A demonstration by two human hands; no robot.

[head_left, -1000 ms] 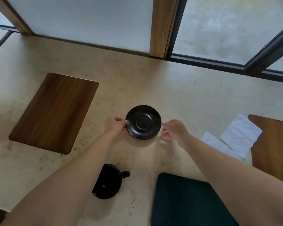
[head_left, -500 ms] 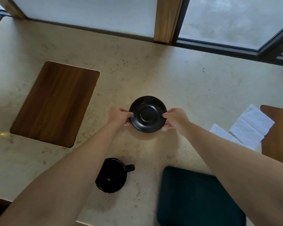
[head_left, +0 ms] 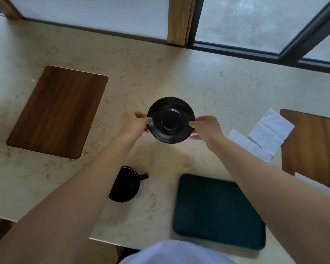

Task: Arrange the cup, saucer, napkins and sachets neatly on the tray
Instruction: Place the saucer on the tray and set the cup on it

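Observation:
A black saucer (head_left: 171,120) is held over the middle of the pale stone counter, tilted a little toward me. My left hand (head_left: 133,123) pinches its left rim and my right hand (head_left: 205,128) pinches its right rim. The black cup (head_left: 127,184) stands near the counter's front edge, handle pointing right, partly hidden by my left forearm. The dark green tray (head_left: 215,210) lies flat at the front right, its right side under my right forearm. White napkins (head_left: 265,134) lie spread out to the right. No sachets can be made out.
A wooden inlay panel (head_left: 57,111) sits in the counter at the left and another (head_left: 312,147) at the right edge. A window frame with a wooden post (head_left: 179,20) runs along the back. The counter's front edge (head_left: 107,241) is close to my body.
Both hands closed on the saucer's rim and lifted it off the counter. It now appears larger and tilted toward me.

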